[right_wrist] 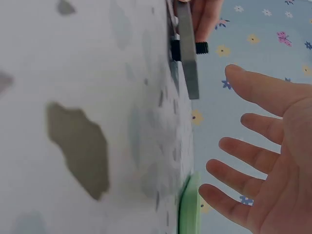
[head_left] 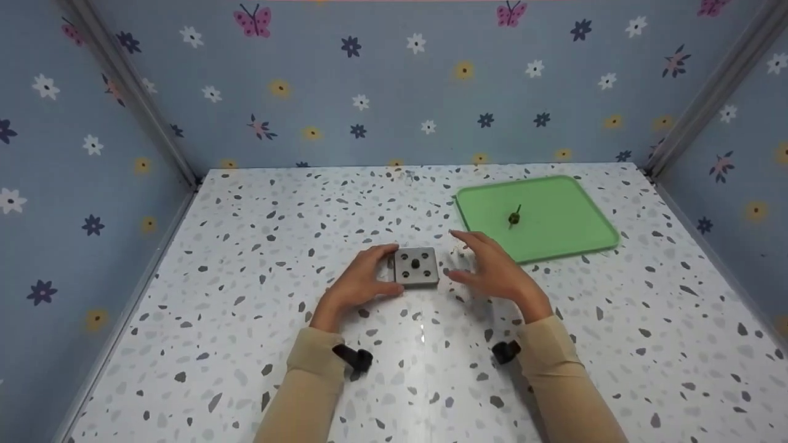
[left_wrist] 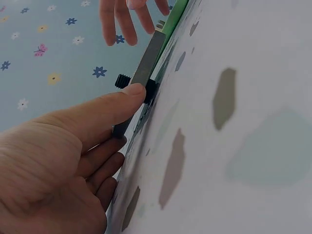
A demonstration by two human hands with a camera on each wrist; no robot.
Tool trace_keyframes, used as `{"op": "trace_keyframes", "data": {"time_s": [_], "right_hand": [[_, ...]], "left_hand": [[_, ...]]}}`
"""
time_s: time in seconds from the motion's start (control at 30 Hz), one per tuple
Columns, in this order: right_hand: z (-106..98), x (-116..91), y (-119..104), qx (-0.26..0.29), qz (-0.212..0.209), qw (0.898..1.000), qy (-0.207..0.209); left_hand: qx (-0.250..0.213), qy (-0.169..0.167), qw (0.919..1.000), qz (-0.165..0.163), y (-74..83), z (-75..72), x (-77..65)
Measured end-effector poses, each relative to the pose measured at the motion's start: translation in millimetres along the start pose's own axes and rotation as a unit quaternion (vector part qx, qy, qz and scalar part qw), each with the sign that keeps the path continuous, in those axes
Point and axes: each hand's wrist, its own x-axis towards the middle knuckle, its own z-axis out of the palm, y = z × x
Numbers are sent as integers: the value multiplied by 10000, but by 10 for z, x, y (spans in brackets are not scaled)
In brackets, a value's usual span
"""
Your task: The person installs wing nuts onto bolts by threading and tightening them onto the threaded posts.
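Observation:
A square grey metal plate [head_left: 416,277] has holes near its corners, and a black bolt [head_left: 415,263] stands in its middle. My left hand [head_left: 359,278] holds the plate by its left side, with the thumb on the near edge. From the side, in the left wrist view, the bolt's threaded end [left_wrist: 122,81] sticks up above the plate, and its wider black part [left_wrist: 150,91] shows below, between plate and table. My right hand [head_left: 495,269] is held just right of the plate, apart from it, fingers spread and holding nothing.
A green tray [head_left: 572,215] lies at the back right, beyond my right hand. On it sits a small dark brassy piece [head_left: 514,218] with a thin stem; its kind is unclear. Flowered walls [head_left: 394,80] enclose the speckled table [head_left: 258,234] at the back and both sides.

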Motion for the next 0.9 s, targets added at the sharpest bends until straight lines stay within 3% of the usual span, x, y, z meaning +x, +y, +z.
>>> {"op": "trace_keyframes", "data": {"time_s": [0.6,0.9], "right_hand": [[-345,-124,380,255,552,9963,614],[-437,-157,489,346,439,9936,978]], "left_hand": [[-532,-5,9986,-70,-14,26,17],[-293,105,9995,-82,-29,45,9]]}}
